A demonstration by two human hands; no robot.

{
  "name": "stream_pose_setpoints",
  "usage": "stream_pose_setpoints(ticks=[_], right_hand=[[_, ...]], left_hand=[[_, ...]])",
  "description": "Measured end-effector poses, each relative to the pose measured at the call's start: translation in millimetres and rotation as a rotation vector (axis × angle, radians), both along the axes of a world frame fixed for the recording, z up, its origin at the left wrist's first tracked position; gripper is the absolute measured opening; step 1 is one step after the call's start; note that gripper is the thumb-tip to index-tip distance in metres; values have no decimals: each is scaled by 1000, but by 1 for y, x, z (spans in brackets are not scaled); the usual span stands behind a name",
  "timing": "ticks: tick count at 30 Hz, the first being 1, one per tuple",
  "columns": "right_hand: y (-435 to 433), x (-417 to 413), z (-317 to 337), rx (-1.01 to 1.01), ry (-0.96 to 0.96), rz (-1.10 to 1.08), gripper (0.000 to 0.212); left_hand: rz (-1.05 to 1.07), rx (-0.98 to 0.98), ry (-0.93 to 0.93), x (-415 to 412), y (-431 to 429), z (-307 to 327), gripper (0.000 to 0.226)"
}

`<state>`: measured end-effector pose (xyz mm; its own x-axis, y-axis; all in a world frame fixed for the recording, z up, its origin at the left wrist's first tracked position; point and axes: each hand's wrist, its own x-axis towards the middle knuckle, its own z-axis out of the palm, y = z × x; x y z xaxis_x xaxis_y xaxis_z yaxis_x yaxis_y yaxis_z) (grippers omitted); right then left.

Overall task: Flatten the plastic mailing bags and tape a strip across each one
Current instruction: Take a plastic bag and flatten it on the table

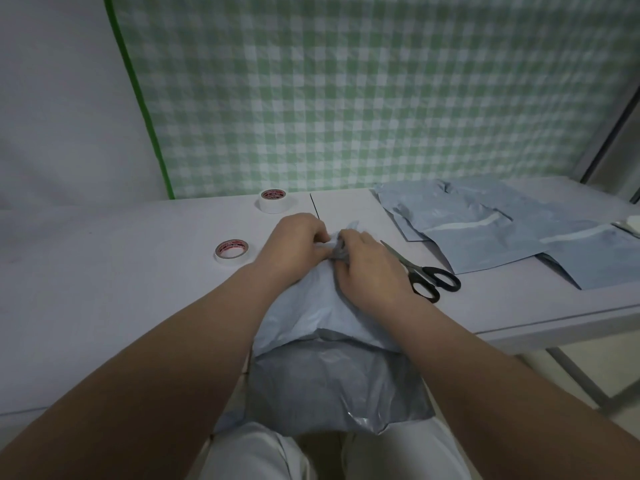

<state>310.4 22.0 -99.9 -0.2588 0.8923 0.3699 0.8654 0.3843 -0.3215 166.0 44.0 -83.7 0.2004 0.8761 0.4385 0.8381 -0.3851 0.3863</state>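
Though crumpled, bag (325,306) lengthwise toward wall (346,98).

The worktop (104,289) lies bare to the left; two tape rolls (232,251) stand left of the hands (332,261); scissors (424,273) lie just right of them; flat bags (485,233) cover the far right.
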Motion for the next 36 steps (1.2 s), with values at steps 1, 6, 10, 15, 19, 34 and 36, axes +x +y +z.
stream_pose_setpoints(ticks=[1,6,10,15,19,34,36], right_hand=[[-2,1,0,6,-22,8,25],[0,-3,-5,24,-169,56,38],[-2,-10,-3,-161,-172,160,54],[-6,-10,-4,-259,-199,165,59],[-12,-8,-6,-47,-196,156,45],[16,-8,-3,-333,-352,163,56],[16,-7,-4,-331,-357,154,56]], left_hand=[[-6,-7,18,-1,-2,-1,14],[17,-57,193,-2,-2,-12,17],[135,-227,377,7,-5,-13,48],[5,-86,253,3,-25,-16,33],[-43,-251,280,-7,-43,-19,49],[119,-417,481,-12,-17,-22,53],[128,-443,484,-12,-17,-21,52]])
